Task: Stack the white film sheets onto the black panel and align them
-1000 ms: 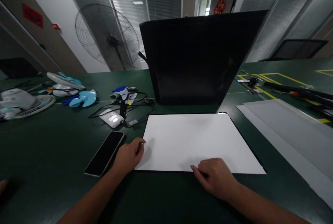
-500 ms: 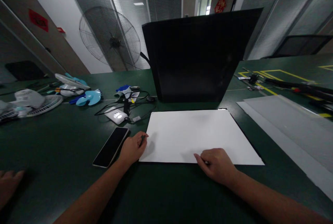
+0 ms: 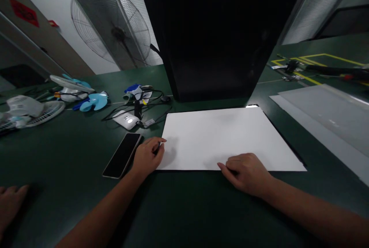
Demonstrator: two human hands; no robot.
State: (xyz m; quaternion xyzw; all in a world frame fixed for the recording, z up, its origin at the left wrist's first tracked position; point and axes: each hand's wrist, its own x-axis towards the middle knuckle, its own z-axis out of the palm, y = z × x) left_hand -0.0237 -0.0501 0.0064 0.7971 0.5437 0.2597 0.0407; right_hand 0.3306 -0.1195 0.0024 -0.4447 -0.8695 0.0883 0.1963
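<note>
A white sheet (image 3: 219, 136) with dark edges lies flat on the green table (image 3: 184, 209). My left hand (image 3: 148, 156) rests at its left edge, fingers curled, with thumb and index fingertips near each other; whether anything is between them is too small to tell. Over the near edge of the sheet lies my right hand (image 3: 245, 173), its fingers folded in and the thumb pointing left, with no object showing in it. A phone (image 3: 122, 156) with a dark screen lies just left of my left hand.
A large black panel (image 3: 225, 37) stands behind the sheet. Cables and a white device (image 3: 126, 119) lie back left, near blue fan blades (image 3: 94, 102) and white fan parts (image 3: 25, 108). Translucent sheets (image 3: 325, 121) lie right. Another person's hand (image 3: 11, 204) is at the left edge.
The view has tipped downward, so the panel and background sit higher in the picture. Both hands keep nearly the same pose and place on the sheet.
</note>
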